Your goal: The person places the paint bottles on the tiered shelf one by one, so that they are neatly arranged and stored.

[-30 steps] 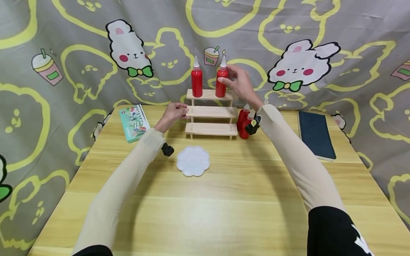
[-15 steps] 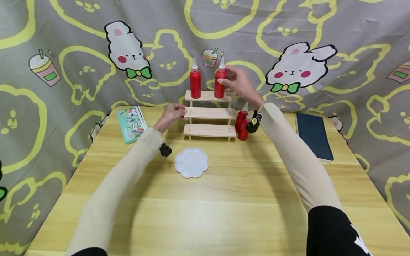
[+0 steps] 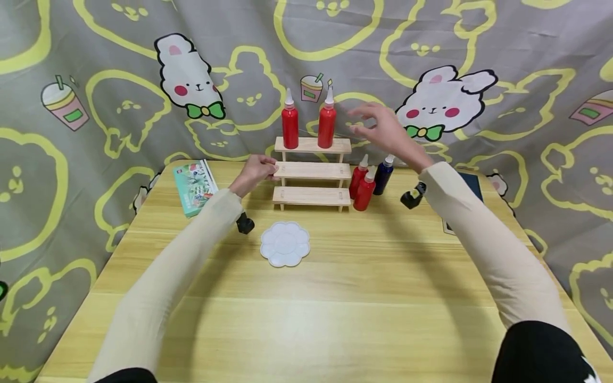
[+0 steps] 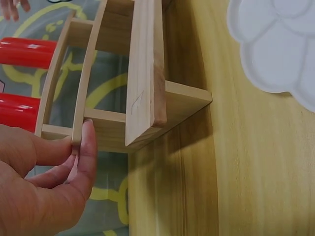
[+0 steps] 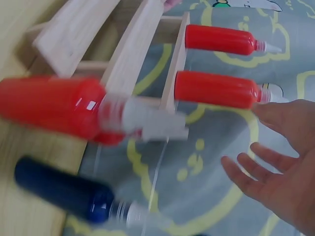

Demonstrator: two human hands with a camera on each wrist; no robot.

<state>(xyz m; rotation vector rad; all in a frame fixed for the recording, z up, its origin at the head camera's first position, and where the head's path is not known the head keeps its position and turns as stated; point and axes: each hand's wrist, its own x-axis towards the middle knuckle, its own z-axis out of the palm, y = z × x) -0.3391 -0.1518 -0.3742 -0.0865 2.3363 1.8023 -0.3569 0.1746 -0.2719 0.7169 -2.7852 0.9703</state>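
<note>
A three-tier wooden shelf (image 3: 312, 170) stands at the back of the table. My left hand (image 3: 255, 173) pinches the left end of its middle board (image 4: 84, 83) between thumb and fingers. Two red squeeze bottles with white nozzle caps stand on the top tier, the left bottle (image 3: 290, 126) and the right bottle (image 3: 326, 126). My right hand (image 3: 383, 127) is in the air to the right of the right bottle, fingers spread and holding nothing. On the table at the shelf's right side are two more red bottles (image 3: 364, 191) and a dark blue bottle (image 3: 383, 175).
A white flower-shaped palette (image 3: 284, 244) lies in front of the shelf. A green illustrated book (image 3: 193, 186) is at the back left. A dark notebook (image 3: 471, 183) lies at the right, partly behind my right sleeve. A patterned curtain (image 3: 258, 32) hangs behind the table.
My right hand has let go of the right bottle on the top tier and moved right, away from it. The blue bottle now shows. My left hand keeps its hold on the shelf.
</note>
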